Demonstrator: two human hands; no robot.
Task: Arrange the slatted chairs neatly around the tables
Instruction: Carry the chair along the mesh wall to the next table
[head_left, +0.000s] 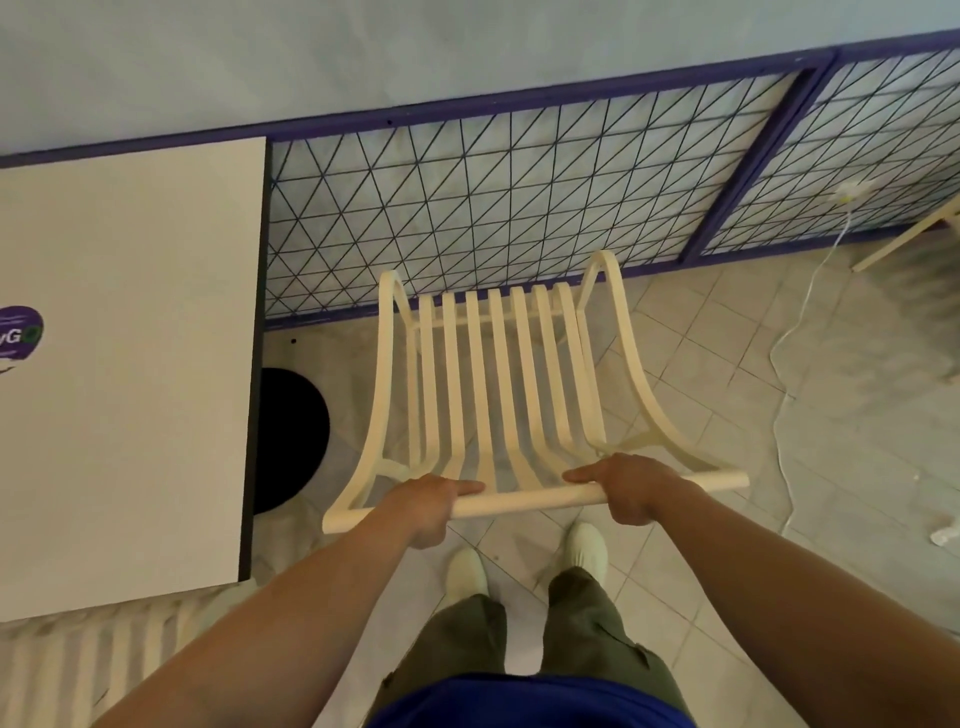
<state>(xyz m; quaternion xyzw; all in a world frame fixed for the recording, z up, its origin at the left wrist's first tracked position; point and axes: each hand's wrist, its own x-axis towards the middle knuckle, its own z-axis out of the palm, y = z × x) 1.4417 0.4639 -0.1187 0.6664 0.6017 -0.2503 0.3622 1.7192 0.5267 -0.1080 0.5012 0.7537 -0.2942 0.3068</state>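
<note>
Tiled floor (727, 374) runs up to a purple-framed mesh fence (519, 182), with a white tabletop (130, 364) at the left. Left hand (431, 506) and right hand (631, 486) are each curled closed around the top rail of the slatted chair (493, 384), thumbs laid along the rail and pointing toward each other. The chair extends forward from both hands, its seat end near the fence base, and it stands just beside the tabletop edge without touching it. Whether its legs rest on the floor cannot be determined. Hazards, as judged: swinging the chair leftward may strike the tabletop edge or the black round pedestal base (291, 441) beneath it; pushing forward may jam it against the fence; moving rightward may snag the white cable (795, 332) lying on the tiles.
</note>
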